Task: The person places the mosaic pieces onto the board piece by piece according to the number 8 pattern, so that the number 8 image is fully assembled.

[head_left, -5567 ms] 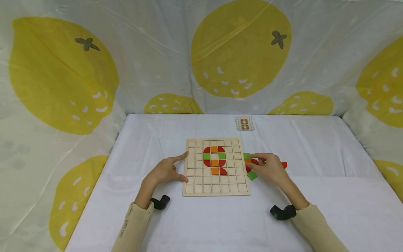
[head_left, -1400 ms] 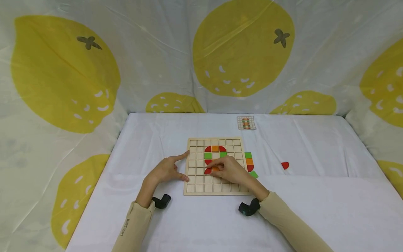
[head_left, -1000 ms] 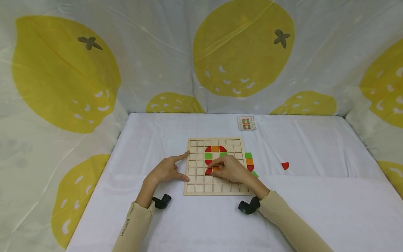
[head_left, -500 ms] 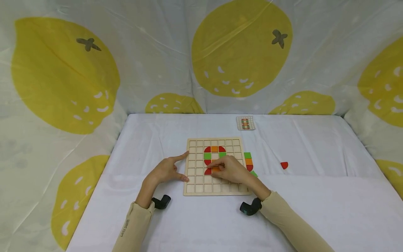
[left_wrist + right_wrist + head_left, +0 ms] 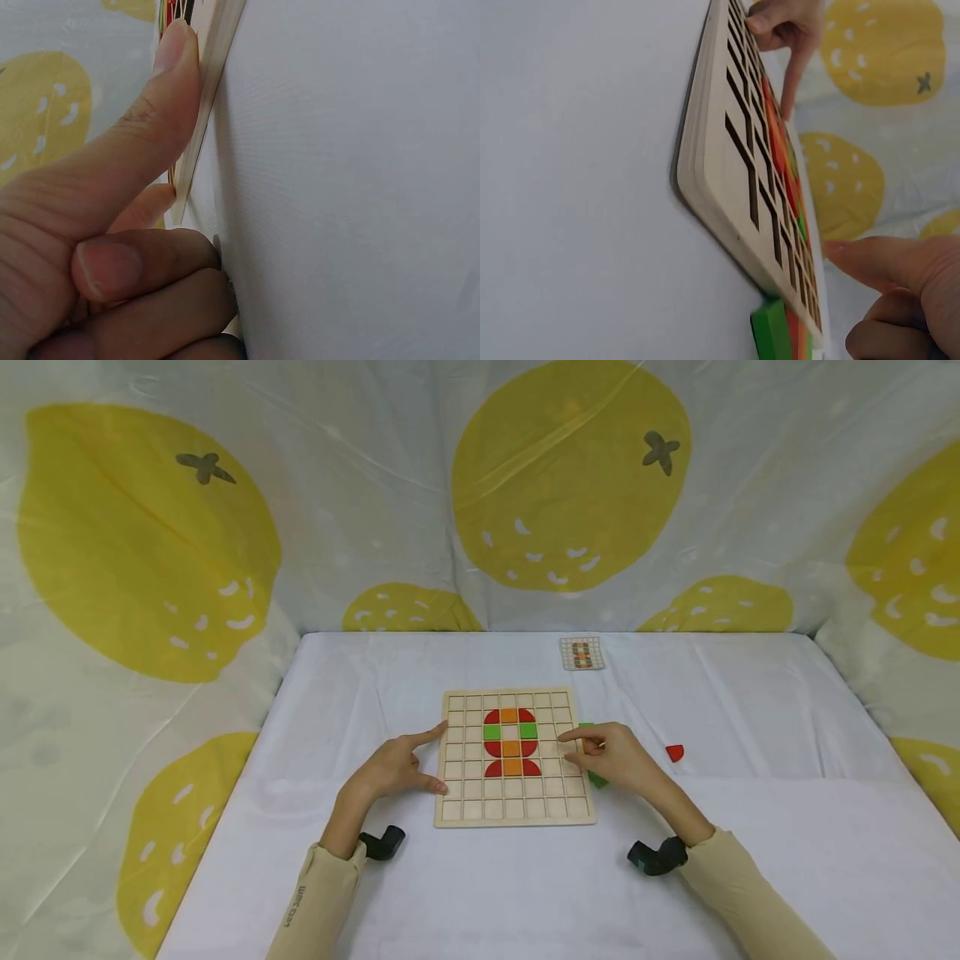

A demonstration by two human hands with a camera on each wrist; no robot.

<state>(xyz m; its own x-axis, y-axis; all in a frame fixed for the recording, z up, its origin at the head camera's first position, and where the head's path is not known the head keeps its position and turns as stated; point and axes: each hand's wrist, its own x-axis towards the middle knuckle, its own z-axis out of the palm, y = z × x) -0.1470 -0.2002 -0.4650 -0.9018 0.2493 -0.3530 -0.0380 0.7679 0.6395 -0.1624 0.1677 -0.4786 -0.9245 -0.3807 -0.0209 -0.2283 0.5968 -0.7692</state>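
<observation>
A wooden grid board [image 5: 459, 789] lies flat on the white cloth. Set in its cells are red rounded pieces [image 5: 531, 768], orange squares [image 5: 511, 749] and green squares [image 5: 492, 732]. My left hand [image 5: 393, 766] touches the board's left edge with outstretched thumb and index finger; its other fingers are curled, as the left wrist view shows. Over the right edge hovers my right hand [image 5: 615, 760], thumb and index apart with nothing visible between them. Beneath it, partly hidden, green pieces [image 5: 598, 779] lie beside the board. In the right wrist view a green block [image 5: 771, 330] sits against the board edge.
A small pattern card [image 5: 582, 654] lies at the back of the table, showing a similar coloured design. One loose red rounded piece [image 5: 675, 752] rests farther right on the cloth. A lemon-print curtain [image 5: 573, 477] hangs behind.
My right hand has moved right, from the lower coloured row to the board's right edge. Compared with the earliest frame, a red piece now sits left of the lowest orange square. The left hand stays put.
</observation>
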